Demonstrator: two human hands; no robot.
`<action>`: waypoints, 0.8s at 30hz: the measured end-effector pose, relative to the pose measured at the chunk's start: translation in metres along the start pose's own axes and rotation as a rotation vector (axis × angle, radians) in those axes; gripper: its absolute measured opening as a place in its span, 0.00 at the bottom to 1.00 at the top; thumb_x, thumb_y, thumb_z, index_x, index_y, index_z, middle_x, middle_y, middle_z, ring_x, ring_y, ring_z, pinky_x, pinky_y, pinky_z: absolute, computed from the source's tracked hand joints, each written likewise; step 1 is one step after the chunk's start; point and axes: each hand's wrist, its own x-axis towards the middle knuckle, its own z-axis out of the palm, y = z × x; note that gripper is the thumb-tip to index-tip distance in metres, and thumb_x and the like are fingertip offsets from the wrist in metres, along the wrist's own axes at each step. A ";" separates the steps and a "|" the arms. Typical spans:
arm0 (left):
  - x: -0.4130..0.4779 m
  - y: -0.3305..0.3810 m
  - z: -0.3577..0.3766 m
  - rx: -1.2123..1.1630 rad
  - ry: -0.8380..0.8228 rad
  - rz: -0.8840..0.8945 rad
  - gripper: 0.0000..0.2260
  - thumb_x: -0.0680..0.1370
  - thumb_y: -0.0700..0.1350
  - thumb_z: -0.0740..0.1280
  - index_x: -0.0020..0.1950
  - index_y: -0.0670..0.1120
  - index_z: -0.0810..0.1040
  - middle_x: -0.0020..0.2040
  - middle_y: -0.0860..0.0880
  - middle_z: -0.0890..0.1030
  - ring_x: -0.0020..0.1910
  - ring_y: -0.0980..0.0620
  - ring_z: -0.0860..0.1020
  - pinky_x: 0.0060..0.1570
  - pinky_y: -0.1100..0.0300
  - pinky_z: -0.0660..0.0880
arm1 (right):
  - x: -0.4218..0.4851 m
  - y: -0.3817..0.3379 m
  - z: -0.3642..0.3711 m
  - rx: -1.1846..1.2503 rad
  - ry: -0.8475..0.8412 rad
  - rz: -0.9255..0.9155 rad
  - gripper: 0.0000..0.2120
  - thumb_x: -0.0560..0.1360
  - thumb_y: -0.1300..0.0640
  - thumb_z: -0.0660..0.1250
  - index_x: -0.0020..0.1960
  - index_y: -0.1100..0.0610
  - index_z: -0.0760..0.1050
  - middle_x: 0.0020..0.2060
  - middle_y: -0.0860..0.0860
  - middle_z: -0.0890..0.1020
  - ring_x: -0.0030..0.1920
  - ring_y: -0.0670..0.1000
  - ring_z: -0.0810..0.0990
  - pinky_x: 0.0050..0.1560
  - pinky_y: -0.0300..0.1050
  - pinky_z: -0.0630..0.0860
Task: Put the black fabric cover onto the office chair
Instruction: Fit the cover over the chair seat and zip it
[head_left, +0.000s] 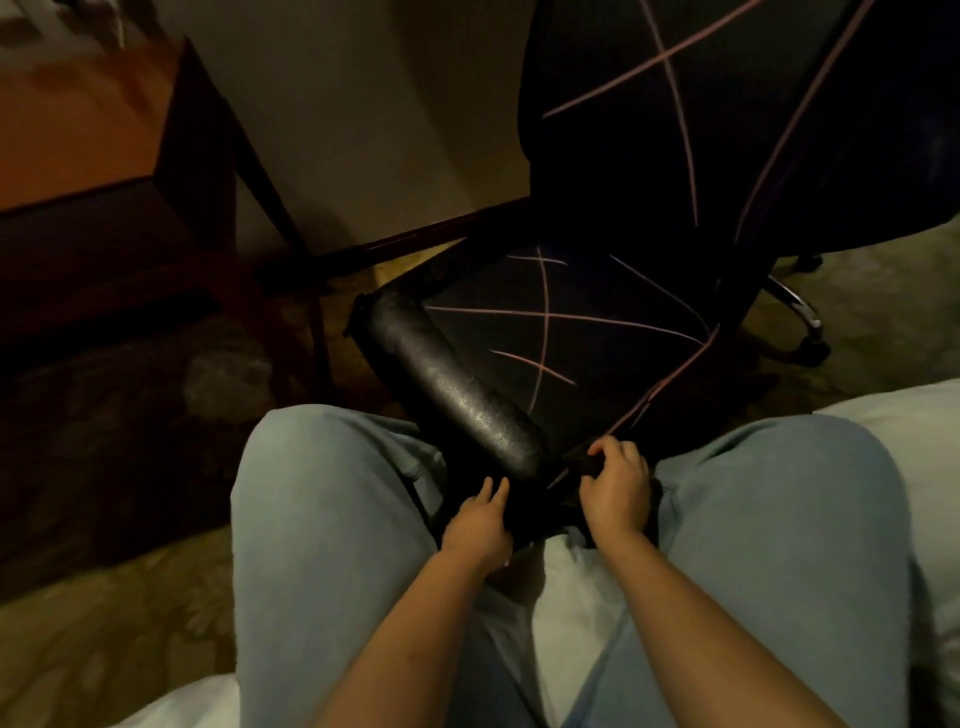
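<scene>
Dim carpet (130, 623) and a wooden desk (78, 156) surround our office chair (797, 304). The black fabric cover (571, 322) (pink-lined) already lies over backrest and seat. The front edge is left: our right hand (615, 480) grips bunched fabric there, while our left hand (480, 519) rests straight-fingered on it, beside the bare armrest (457, 395). We judge only tucking remains.

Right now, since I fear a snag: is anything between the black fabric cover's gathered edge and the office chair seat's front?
Nothing visible lies between them. The right hand grips the pink-lined black fabric cover at the seat's front edge; the glossy black padded armrest ends just left of it, and might catch.
</scene>
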 end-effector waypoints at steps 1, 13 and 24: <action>0.003 -0.003 -0.001 0.006 0.008 0.008 0.32 0.79 0.42 0.60 0.80 0.49 0.48 0.80 0.45 0.50 0.75 0.41 0.59 0.71 0.45 0.63 | 0.000 0.000 0.004 0.003 -0.032 -0.019 0.14 0.70 0.68 0.68 0.52 0.56 0.77 0.54 0.54 0.75 0.57 0.57 0.73 0.53 0.48 0.72; 0.008 -0.009 0.002 0.012 0.042 0.029 0.29 0.80 0.44 0.58 0.80 0.49 0.50 0.80 0.45 0.52 0.74 0.41 0.62 0.69 0.47 0.66 | -0.012 0.006 0.023 0.006 -0.083 -0.153 0.14 0.78 0.53 0.65 0.60 0.58 0.79 0.61 0.55 0.74 0.63 0.56 0.70 0.62 0.49 0.70; 0.005 0.004 0.001 0.024 0.057 0.002 0.29 0.81 0.46 0.58 0.80 0.47 0.50 0.79 0.42 0.51 0.73 0.41 0.63 0.67 0.48 0.68 | -0.021 0.007 0.023 -0.082 -0.243 -0.362 0.10 0.73 0.57 0.70 0.54 0.56 0.75 0.53 0.52 0.74 0.56 0.52 0.72 0.55 0.45 0.73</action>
